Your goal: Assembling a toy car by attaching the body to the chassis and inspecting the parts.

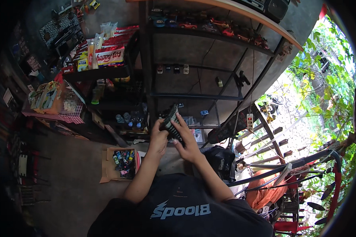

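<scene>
In front of the dark metal shelf rack point(194, 95), I hold up a long dark green object with pale stripes point(171, 123); its exact kind does not show. My left hand point(159, 139) is closed on its near left side. My right hand point(188, 141) holds its right side, fingers stretched along it and thumb below. Small toy cars point(177, 69) stand in a row on the middle shelf beyond my hands, with another toy car point(204, 112) lower down. To the left of my left forearm, an open cardboard box point(108, 164) holds several small, colourful toys.
More toy cars point(188, 25) line the top shelf. Snack packets point(110, 55) fill a rack at the left, near a checkered-cloth table point(73, 112). A black bag point(220, 160) lies right of my right arm. Cables and a power strip point(249, 121) hang by the bright opening.
</scene>
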`<state>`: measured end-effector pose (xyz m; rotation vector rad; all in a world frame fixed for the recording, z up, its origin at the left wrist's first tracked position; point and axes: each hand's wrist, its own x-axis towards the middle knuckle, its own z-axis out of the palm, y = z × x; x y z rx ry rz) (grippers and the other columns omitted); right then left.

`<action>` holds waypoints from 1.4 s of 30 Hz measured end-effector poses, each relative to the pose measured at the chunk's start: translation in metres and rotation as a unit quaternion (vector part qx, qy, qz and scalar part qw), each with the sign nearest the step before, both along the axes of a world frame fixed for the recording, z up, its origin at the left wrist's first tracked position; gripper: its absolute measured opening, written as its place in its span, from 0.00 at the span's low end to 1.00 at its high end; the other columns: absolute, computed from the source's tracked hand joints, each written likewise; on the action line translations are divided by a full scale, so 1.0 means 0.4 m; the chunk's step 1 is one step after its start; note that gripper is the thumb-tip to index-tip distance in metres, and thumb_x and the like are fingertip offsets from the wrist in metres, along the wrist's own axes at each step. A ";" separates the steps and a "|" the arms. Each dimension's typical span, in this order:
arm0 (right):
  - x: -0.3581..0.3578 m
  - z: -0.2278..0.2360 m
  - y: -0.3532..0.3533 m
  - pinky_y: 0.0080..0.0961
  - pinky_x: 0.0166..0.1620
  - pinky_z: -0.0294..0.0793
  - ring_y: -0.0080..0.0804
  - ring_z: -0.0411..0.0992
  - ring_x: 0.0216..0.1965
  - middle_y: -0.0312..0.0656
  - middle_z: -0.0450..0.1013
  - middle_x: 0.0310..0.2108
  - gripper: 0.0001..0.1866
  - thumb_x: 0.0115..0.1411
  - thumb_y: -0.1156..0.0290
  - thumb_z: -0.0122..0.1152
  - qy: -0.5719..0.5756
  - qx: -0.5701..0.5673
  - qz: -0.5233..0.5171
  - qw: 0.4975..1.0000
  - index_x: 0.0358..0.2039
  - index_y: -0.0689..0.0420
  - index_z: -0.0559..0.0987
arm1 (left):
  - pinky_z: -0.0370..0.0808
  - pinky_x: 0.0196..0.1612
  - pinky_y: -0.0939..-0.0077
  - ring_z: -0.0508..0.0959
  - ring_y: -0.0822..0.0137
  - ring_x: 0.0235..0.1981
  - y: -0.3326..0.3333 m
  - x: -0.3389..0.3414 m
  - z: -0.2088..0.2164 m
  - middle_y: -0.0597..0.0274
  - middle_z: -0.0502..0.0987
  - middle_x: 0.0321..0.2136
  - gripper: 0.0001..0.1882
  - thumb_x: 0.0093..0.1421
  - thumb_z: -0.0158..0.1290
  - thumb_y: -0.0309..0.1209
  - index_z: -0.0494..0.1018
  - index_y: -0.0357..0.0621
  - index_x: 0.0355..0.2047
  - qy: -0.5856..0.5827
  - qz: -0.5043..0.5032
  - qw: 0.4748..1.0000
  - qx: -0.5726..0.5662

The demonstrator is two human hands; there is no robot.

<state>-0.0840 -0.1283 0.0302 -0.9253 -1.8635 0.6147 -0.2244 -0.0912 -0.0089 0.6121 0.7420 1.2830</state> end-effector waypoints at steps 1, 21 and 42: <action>0.025 -0.012 0.006 0.43 0.69 0.46 0.56 0.46 0.71 0.58 0.49 0.69 0.33 0.55 0.75 0.54 0.035 -0.024 0.015 0.999 0.64 0.61 0.63 | 0.75 0.49 0.74 0.77 0.64 0.46 -0.003 0.025 -0.001 0.53 0.74 0.46 0.25 0.53 0.42 0.10 0.66 0.36 0.52 -0.017 -0.005 1.000 -0.023; 0.279 -0.137 -0.005 0.47 0.68 0.49 0.55 0.53 0.68 0.51 0.65 0.61 0.24 0.63 0.61 0.48 -0.042 0.018 0.008 0.999 0.56 0.59 0.72 | 0.79 0.47 0.75 0.78 0.68 0.48 -0.065 0.236 -0.078 0.59 0.76 0.47 0.23 0.59 0.43 0.18 0.67 0.40 0.56 -0.001 -0.114 0.984 -0.140; 0.288 0.012 -0.117 0.47 0.69 0.45 0.57 0.47 0.69 0.55 0.58 0.65 0.26 0.63 0.64 0.53 -0.068 -0.205 -0.026 0.976 0.60 0.60 0.68 | 0.79 0.42 0.70 0.80 0.67 0.39 -0.073 0.221 -0.081 0.61 0.78 0.39 0.15 0.58 0.49 0.21 0.72 0.41 0.47 -0.013 -0.249 0.941 -0.228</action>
